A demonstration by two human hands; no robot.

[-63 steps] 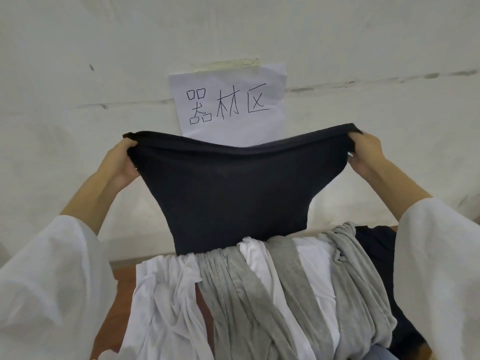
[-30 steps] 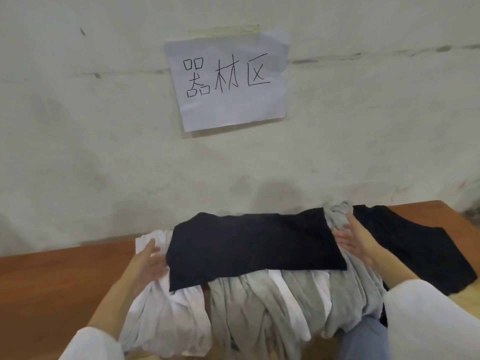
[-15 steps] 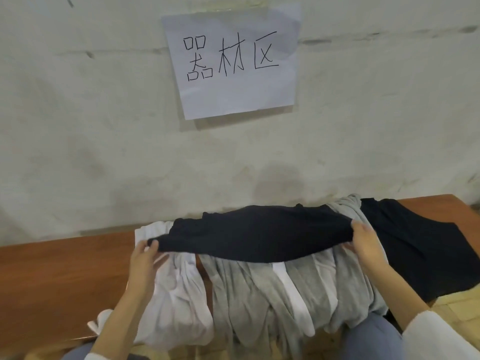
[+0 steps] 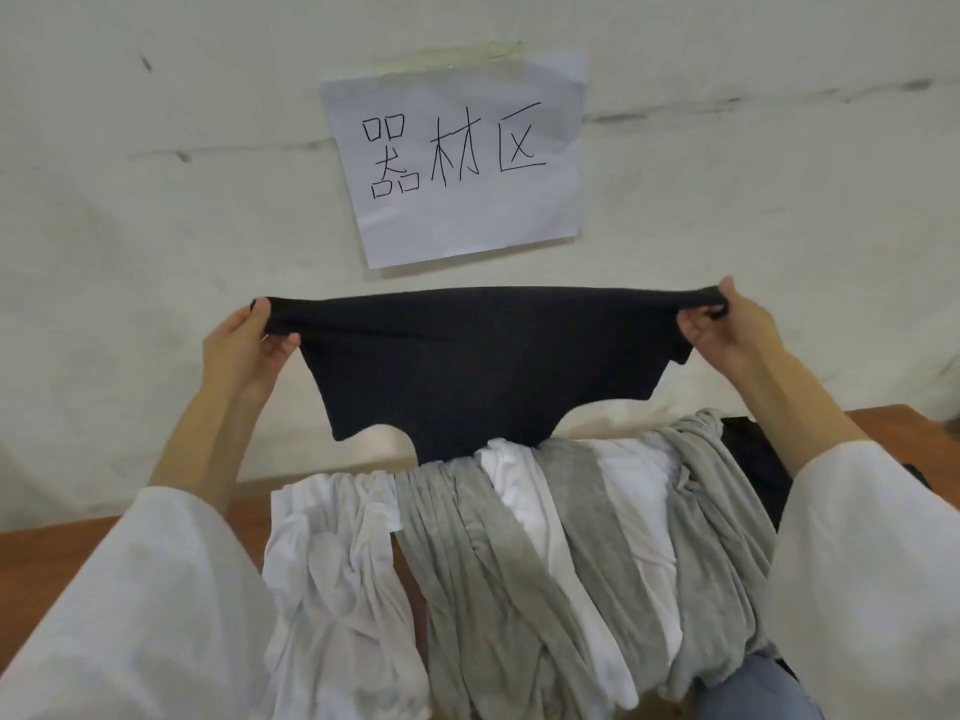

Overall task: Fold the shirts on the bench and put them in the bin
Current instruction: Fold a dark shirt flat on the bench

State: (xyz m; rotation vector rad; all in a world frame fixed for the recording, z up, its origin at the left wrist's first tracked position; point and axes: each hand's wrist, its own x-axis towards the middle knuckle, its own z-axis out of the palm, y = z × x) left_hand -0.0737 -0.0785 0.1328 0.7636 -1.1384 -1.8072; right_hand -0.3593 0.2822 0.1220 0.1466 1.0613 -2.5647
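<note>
A folded black shirt [image 4: 478, 371] hangs stretched in the air in front of the wall. My left hand [image 4: 244, 350] pinches its left top corner and my right hand [image 4: 727, 330] pinches its right top corner. Its lower edge touches the pile below. That pile of white shirts [image 4: 332, 553] and grey shirts [image 4: 467, 553] is draped over the wooden bench [image 4: 62, 553]. Another black garment [image 4: 753, 459] lies on the bench at the right, partly behind my right arm. No bin is in view.
A white wall stands right behind the bench, with a taped paper sign [image 4: 457, 163] bearing handwritten characters. Bare bench wood shows at the left and at the far right [image 4: 893, 423]. My knee in blue-grey cloth [image 4: 758, 688] shows at the bottom right.
The black shirt lay flat on the pile a second ago. Both hands gripped its ends and lifted it, and it now hangs stretched above the pile.
</note>
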